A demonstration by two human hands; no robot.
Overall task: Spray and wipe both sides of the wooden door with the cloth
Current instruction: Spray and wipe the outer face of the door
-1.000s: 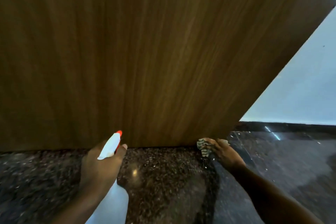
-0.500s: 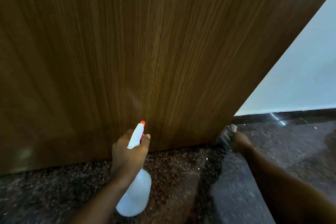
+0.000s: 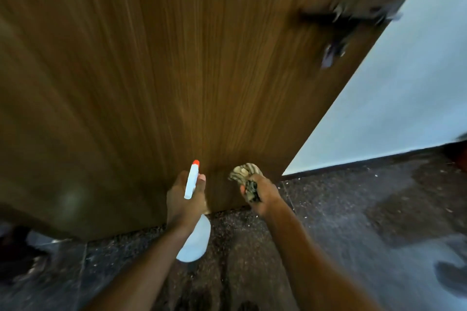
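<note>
Could send mist past the bottom edge of the tall brown wood-grain door (image 3: 202, 70) onto the dark speckled stone floor (image 3: 353, 209), given a nozzle held so low; slippery footing then, so close in. Could also smear rather than lift dirt, with the crumpled beige-and-dark striped cloth (image 3: 243, 174) wadded small. Easy to skip, too, the blurred dark lever handle (image 3: 336, 20) up near the door's right edge.

Left hand (image 3: 185, 199): reaching forward near the door's bottom edge, fingers wrapped round the neck of the white plastic spray bottle with an orange tip (image 3: 194, 242), one fingertip showing beside the trigger head, nozzle aimed up at the wood, bottle body hanging below the wrist. Right hand (image 3: 262, 197): just beside it, toward the bottom right corner, fingers curled tight round the cloth, wad at or just off the door face, contact impossible to tell. Only this face of the door in view.
</note>
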